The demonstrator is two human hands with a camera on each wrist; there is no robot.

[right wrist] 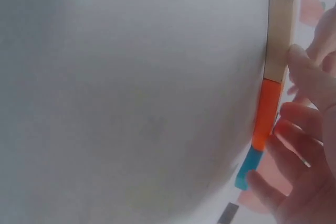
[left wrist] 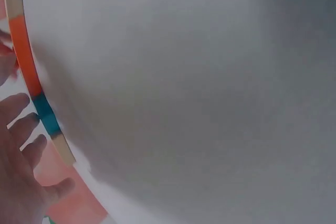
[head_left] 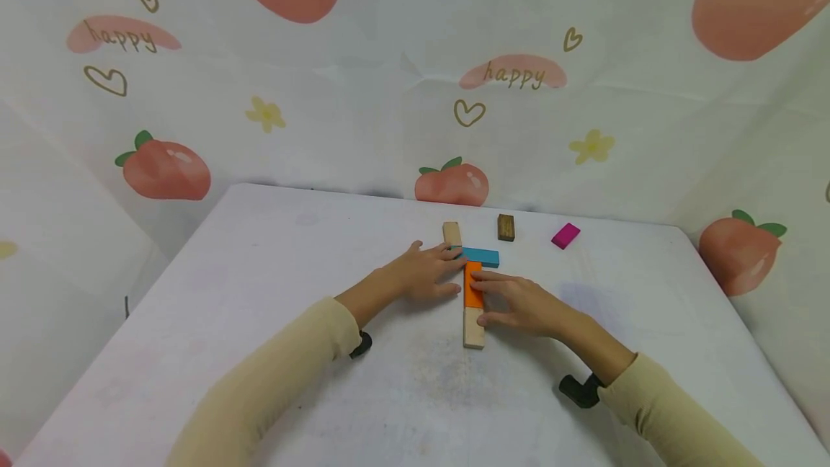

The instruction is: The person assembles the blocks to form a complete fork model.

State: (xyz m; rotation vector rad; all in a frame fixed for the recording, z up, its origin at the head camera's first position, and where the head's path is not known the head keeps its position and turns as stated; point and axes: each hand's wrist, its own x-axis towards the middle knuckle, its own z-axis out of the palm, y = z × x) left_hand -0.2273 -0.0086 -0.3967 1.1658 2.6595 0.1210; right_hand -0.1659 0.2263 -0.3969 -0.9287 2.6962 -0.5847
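Several wooden blocks lie end to end or crosswise on the white table. A blue block point(head_left: 481, 257) lies crosswise, with a plain wood block point(head_left: 452, 233) behind its left end. In front of it an orange block point(head_left: 474, 292) runs toward the near side, followed by another plain wood block point(head_left: 474, 330). My left hand point(head_left: 424, 272) has its fingers spread over the left end of the blue block. From the other side, my right hand point(head_left: 527, 305) rests its fingertips at the orange block, its thumb at the near plain block. Neither hand visibly curls round a block.
Behind the joined blocks stand a dark brown block point(head_left: 506, 228) and, farther right, a magenta block point(head_left: 566, 236). A fabric backdrop point(head_left: 363, 114) with printed peaches rises beyond the table's far edge. Dark wrist devices, such as the right one point(head_left: 579, 390), hang below both wrists.
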